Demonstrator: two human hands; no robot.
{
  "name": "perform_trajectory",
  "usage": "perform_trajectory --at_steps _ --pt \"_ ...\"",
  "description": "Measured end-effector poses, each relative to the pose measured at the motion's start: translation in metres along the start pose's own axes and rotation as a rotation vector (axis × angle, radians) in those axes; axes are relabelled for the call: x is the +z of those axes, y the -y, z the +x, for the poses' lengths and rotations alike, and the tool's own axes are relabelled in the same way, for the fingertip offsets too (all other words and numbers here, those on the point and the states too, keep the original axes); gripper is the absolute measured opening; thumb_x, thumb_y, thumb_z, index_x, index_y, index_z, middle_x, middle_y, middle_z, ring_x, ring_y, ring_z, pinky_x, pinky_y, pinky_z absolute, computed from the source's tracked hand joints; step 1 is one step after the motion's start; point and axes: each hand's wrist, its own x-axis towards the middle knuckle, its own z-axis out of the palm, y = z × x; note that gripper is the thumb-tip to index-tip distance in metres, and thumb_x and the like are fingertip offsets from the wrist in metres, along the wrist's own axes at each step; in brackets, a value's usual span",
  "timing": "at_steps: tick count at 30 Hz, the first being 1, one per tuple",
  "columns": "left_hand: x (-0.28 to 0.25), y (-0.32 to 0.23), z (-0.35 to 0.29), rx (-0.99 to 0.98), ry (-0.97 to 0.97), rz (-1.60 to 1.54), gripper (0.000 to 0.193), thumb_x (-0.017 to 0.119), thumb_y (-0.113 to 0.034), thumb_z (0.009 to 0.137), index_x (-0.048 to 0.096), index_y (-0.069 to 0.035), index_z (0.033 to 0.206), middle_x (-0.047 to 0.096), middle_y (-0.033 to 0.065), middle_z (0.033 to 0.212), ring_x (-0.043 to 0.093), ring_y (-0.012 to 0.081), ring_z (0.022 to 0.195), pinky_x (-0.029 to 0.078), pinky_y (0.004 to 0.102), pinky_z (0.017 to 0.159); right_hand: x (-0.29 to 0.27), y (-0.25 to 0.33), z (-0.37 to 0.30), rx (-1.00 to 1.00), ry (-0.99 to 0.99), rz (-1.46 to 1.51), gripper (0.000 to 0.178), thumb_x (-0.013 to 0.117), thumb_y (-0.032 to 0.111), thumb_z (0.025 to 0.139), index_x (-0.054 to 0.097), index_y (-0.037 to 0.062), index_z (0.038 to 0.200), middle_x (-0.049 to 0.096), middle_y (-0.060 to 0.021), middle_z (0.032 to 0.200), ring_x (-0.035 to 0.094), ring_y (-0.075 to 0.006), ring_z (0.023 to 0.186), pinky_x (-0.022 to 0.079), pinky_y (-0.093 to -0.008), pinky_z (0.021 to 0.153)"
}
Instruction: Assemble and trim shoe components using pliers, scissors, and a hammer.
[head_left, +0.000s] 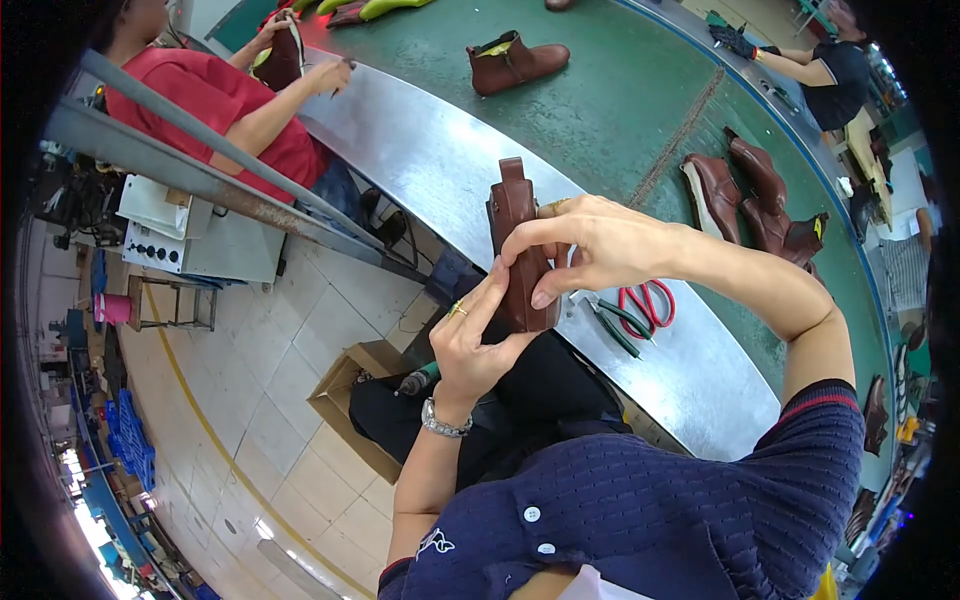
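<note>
A brown leather ankle boot [517, 215] is held up over the metal table edge, a loop-like tab at its upper end. My left hand [470, 345] is closed on its lower left side, fingers along the leather. From the right, my right hand [600, 245] grips the same boot, thumb and fingertips pressed on its side. Whether either hand also pinches something small cannot be made out. Just right of the boot, green-handled cutting pliers [617, 330] and red-handled scissors [650, 308] lie on the metal strip [690, 385].
A green conveyor belt [610, 110] beyond carries a single boot [515, 62] and a group of brown boots [760, 200]. At left, a person in red [220, 120] handles another boot, behind a metal rail [230, 185]. A cardboard box [335, 395] stands below, beside my legs.
</note>
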Motion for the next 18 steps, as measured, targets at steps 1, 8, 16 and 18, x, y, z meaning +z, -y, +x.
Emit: perform_trajectory --at_steps 1,8,16,18 --pt "0.0 -0.003 0.002 -0.017 0.005 0.009 0.065 0.086 -0.006 0.06 0.063 0.004 0.12 0.066 0.0205 0.117 0.068 0.0288 0.104 0.056 0.0335 0.086 -0.001 0.001 0.0 0.004 -0.002 0.004 0.04 0.077 0.02 0.078 0.063 0.0102 0.113 0.065 -0.0105 0.091 0.064 -0.0239 0.077 0.054 -0.0352 0.066" --pt "0.001 -0.004 0.001 -0.035 -0.02 -0.024 0.066 0.085 -0.004 0.06 0.062 0.004 0.122 0.065 0.0209 0.118 0.067 0.0287 0.105 0.056 0.0325 0.085 0.003 0.0 0.002 0.016 -0.026 0.004 0.035 0.077 0.017 0.076 0.062 0.0086 0.107 0.065 -0.0107 0.086 0.064 -0.0251 0.074 0.053 -0.036 0.065" --pt "-0.002 -0.005 -0.005 -0.132 -0.038 -0.075 0.067 0.083 -0.003 0.063 0.061 0.001 0.125 0.065 0.0193 0.12 0.067 0.0276 0.106 0.054 0.0332 0.088 0.018 0.004 0.003 0.007 -0.127 -0.044 0.036 0.078 0.025 0.075 0.062 0.0104 0.104 0.063 -0.0105 0.081 0.062 -0.0266 0.071 0.047 -0.0389 0.063" --pt "-0.004 -0.006 -0.006 -0.14 -0.043 -0.075 0.066 0.083 -0.004 0.064 0.061 0.0 0.126 0.065 0.0187 0.12 0.067 0.0275 0.106 0.054 0.0333 0.089 0.023 0.008 0.003 0.001 -0.176 -0.136 0.038 0.078 0.028 0.074 0.061 0.0128 0.105 0.062 -0.0099 0.079 0.06 -0.0261 0.068 0.045 -0.0386 0.061"
